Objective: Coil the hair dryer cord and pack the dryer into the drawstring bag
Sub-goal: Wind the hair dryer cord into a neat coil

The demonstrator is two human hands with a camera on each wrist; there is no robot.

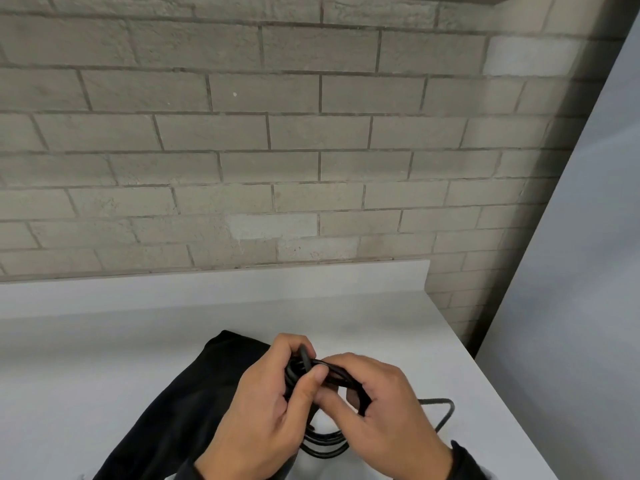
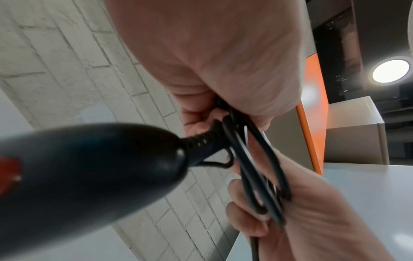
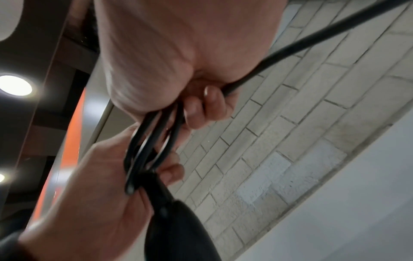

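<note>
Both hands hold a bundle of black cord [image 1: 323,445] above the white counter [image 1: 104,341]. My left hand [image 1: 277,393] grips the coiled loops near the dryer's handle end. My right hand [image 1: 381,400] pinches the loops beside it, and a free length of cord [image 1: 445,410] trails off to the right. The black hair dryer [image 2: 85,169] hangs below my left hand [image 2: 212,61], its ribbed strain relief [image 2: 201,141] running into the loops [image 2: 257,176]. The right wrist view has my right hand [image 3: 178,53] curled round several strands [image 3: 152,141]. The black drawstring bag [image 1: 180,403] lies flat under the hands.
A grey brick wall [image 1: 277,133] rises behind the counter's low backsplash [image 1: 207,282]. A pale panel [image 1: 571,306] stands at the right, past the counter's right edge. An orange panel [image 2: 312,106] and ceiling lights [image 2: 391,70] show in the wrist views.
</note>
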